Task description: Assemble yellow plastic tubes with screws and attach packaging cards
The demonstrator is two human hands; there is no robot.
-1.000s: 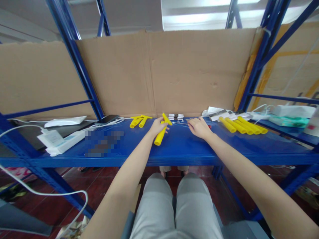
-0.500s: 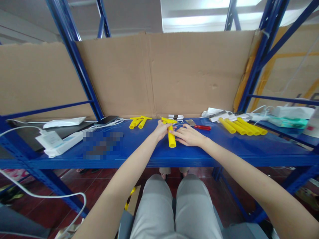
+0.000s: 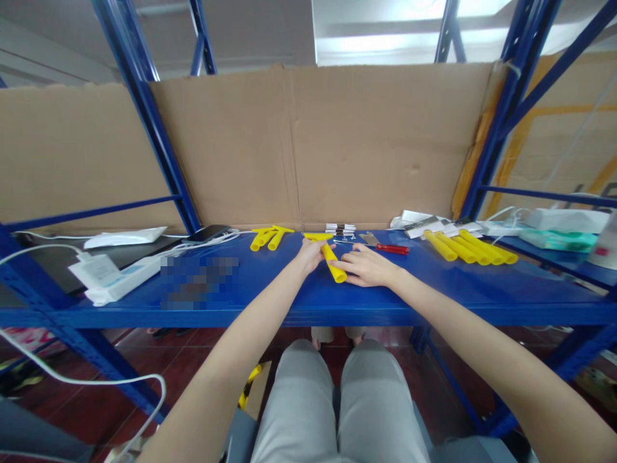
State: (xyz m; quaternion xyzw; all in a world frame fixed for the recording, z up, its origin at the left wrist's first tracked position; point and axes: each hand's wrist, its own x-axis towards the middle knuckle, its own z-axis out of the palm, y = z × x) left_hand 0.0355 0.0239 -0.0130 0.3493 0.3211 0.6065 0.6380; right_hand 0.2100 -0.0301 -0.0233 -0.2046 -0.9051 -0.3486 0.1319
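Observation:
A yellow T-shaped handle [image 3: 334, 267] with a hollow round end lies tilted over the blue shelf, its crossbar away from me. My left hand [image 3: 311, 254] is closed around the stem just below the crossbar. From the right, my right hand [image 3: 365, 265] grips the lower stem, with fingertips on its surface; its thumb is partly hidden. Beyond my hands are a small stack of white and dark pieces [image 3: 340, 229], a red-handled screwdriver [image 3: 391, 249] and a flat metal blade [image 3: 370, 238].
More yellow T-shaped pieces [image 3: 276, 238] lie to the left. Several yellow tubes [image 3: 441, 245] sit in a row at right. A white power strip [image 3: 123, 281] with cables is on the left. Cardboard [image 3: 337, 141] stands behind the blue shelf [image 3: 260, 283], between blue posts.
The yellow handle has turned: its crossbar has shifted left and its hollow end slightly right and up. Both hands stay on it with only small movements.

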